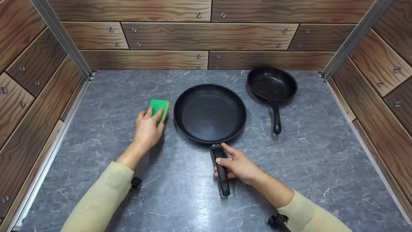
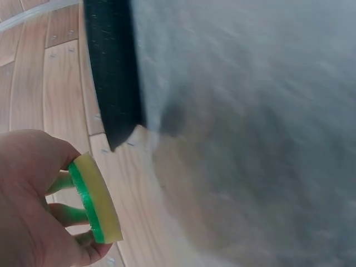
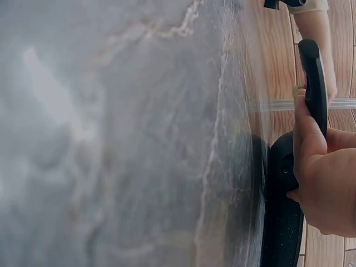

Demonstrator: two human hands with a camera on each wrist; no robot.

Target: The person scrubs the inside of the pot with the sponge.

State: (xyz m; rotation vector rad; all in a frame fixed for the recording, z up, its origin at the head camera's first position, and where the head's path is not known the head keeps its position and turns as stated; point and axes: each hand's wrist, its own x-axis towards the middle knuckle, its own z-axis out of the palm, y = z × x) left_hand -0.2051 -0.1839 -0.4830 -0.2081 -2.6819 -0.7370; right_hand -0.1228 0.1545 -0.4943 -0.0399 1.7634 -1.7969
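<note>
A large black frying pan (image 1: 210, 112) sits mid-table with its handle (image 1: 222, 177) toward me. My right hand (image 1: 241, 166) grips that handle near the pan, thumb on top and fingers beneath; the right wrist view shows the same hand (image 3: 328, 183) around the black handle. Left of the pan, my left hand (image 1: 149, 129) holds a green and yellow sponge (image 1: 160, 108) by its edges. From the left wrist, the sponge (image 2: 97, 197) shows its green side toward the palm and its yellow side outward, apart from the pan.
A smaller black frying pan (image 1: 273, 84) stands at the back right, its handle pointing toward me. The grey marbled table (image 1: 106, 106) is bordered by metal rails and wood-patterned walls (image 1: 206, 35) at the back and both sides.
</note>
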